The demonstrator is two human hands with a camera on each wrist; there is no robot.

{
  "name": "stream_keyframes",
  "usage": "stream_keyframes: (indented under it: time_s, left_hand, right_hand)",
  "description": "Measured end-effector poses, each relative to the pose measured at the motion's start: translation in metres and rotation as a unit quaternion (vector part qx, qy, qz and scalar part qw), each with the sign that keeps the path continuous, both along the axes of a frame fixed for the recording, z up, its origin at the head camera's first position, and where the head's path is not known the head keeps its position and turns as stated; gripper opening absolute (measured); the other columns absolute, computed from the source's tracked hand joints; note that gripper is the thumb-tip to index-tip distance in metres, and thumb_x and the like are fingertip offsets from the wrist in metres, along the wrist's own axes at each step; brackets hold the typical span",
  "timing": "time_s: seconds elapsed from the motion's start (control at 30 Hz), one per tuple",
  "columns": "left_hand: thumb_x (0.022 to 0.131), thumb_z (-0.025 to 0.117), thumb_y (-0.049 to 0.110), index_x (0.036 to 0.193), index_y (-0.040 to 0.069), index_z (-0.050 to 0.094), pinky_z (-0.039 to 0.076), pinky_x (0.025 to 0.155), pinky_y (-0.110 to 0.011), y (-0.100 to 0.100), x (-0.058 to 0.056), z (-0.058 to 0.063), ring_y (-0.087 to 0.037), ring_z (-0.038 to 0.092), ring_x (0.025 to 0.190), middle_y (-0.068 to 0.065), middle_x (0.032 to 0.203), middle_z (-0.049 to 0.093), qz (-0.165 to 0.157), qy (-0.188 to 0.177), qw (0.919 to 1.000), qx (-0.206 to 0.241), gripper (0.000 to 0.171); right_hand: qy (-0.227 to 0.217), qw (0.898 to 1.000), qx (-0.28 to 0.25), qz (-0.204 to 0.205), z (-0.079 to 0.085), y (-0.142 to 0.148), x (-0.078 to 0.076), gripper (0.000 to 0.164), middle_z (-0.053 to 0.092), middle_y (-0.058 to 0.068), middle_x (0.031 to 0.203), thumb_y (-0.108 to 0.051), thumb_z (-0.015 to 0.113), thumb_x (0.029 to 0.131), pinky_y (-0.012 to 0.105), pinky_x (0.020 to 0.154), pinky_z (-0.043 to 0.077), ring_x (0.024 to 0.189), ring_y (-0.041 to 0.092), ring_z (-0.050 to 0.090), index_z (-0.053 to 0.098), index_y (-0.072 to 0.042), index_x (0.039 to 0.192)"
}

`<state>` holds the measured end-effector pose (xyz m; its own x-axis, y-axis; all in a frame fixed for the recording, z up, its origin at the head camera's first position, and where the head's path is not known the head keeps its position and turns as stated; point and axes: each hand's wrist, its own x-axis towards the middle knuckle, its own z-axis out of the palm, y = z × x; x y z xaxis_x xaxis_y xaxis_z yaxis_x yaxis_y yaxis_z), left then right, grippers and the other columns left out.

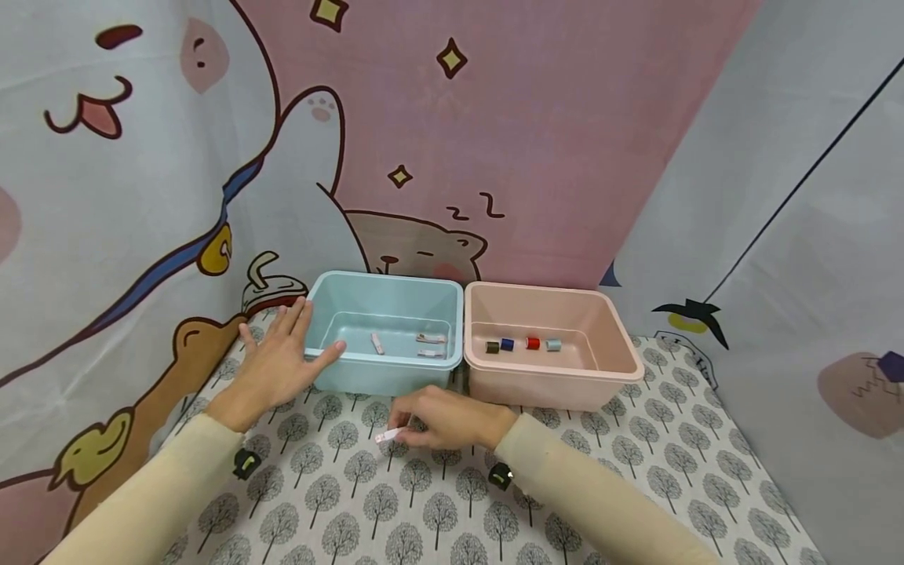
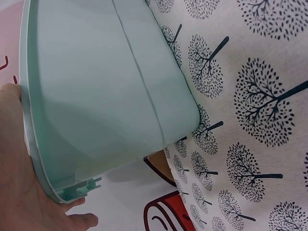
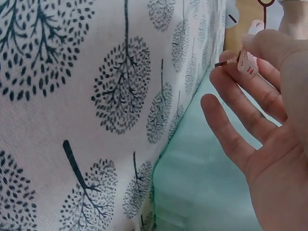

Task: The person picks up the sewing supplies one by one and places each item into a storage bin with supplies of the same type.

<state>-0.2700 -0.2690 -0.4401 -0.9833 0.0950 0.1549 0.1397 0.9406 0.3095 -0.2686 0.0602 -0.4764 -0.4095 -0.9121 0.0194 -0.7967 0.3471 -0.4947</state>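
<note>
My left hand (image 1: 277,362) rests on the left edge of a light blue plastic bin (image 1: 381,377), fingers spread; the left wrist view shows the bin's rim (image 2: 30,120) beside it. In front of this bin, my right hand (image 1: 441,420) pinches a small pale pink clip (image 1: 388,435) between thumb and fingers, above the cloth. Red print, including "14", shows on the clip (image 3: 248,66) in the right wrist view, with a thin brownish metal part. Inside the blue bin lie a similar small piece (image 1: 377,344), another (image 1: 431,339) and a third (image 1: 431,353).
A pink bin (image 1: 544,384) stands beside the blue one on the right. It holds several small thread spools, among them a red one (image 1: 533,343). Beneath everything is a tree-print cloth (image 1: 381,502). A cartoon-printed curtain (image 1: 537,141) hangs directly behind the bins.
</note>
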Motion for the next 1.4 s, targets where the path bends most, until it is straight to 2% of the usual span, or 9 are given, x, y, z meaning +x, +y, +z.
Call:
stream_keyframes:
  time_s: [0.2,0.4,0.67,0.97,1.23,1.4]
  left_hand:
    - [0.111,0.046,0.085,0.187,0.002,0.013,-0.011,0.129,-0.099,0.000,0.001,0.000,-0.060,0.012,0.180,-0.024,0.196,0.009,0.000,0.003,1.0000,0.001,0.117]
    - [0.111,0.044,0.086,0.187,0.003,0.011,-0.016,0.128,-0.097,0.001,0.000,0.000,-0.060,0.010,0.180,-0.023,0.196,0.007,0.000,-0.002,1.0000,0.006,0.118]
    - [0.111,0.046,0.086,0.187,0.002,0.012,-0.012,0.129,-0.098,0.001,0.003,0.002,-0.060,0.010,0.180,-0.023,0.196,0.008,-0.002,0.000,1.0000,0.004,0.118]
    - [0.111,0.047,0.086,0.187,0.003,0.012,-0.014,0.128,-0.098,0.001,0.003,0.003,-0.060,0.011,0.180,-0.024,0.196,0.009,0.000,0.000,1.0000,0.004,0.118]
    - [0.110,0.047,0.086,0.187,0.003,0.011,-0.014,0.128,-0.098,0.001,0.002,0.000,-0.060,0.011,0.180,-0.024,0.196,0.008,0.001,0.003,1.0000,0.002,0.119]
    - [0.110,0.047,0.087,0.187,0.003,0.012,-0.014,0.128,-0.099,0.001,0.002,-0.001,-0.061,0.011,0.179,-0.024,0.196,0.008,0.001,0.004,1.0000,0.003,0.120]
  right_hand:
    - [0.024,1.000,-0.004,-0.010,0.005,0.002,0.001,0.010,0.081,-0.008,0.116,-0.020,0.081,0.112,0.014,0.095,0.064,0.104,-0.008,0.069,0.079,-0.019,0.122]
    - [0.042,0.999,-0.004,-0.015,0.012,0.003,0.005,0.011,0.077,-0.008,0.113,-0.022,0.081,0.112,0.011,0.085,0.060,0.095,-0.003,0.066,0.080,-0.019,0.123]
    - [0.059,0.998,-0.018,-0.003,0.022,0.005,0.007,0.015,0.079,-0.004,0.117,-0.020,0.079,0.113,0.007,0.085,0.059,0.095,-0.008,0.065,0.081,-0.016,0.127]
    - [0.084,0.995,-0.054,0.011,0.041,0.005,0.008,0.013,0.076,-0.002,0.110,-0.016,0.079,0.113,0.006,0.080,0.057,0.089,-0.007,0.061,0.082,-0.012,0.125]
    - [0.115,0.989,-0.088,0.023,0.062,0.004,0.005,0.013,0.080,0.003,0.115,-0.011,0.080,0.111,0.005,0.082,0.058,0.091,-0.001,0.071,0.082,-0.008,0.123]
    - [0.125,0.987,-0.096,0.013,0.074,0.004,0.000,0.015,0.081,0.005,0.115,-0.008,0.080,0.110,0.005,0.085,0.060,0.094,0.005,0.075,0.083,-0.005,0.124]
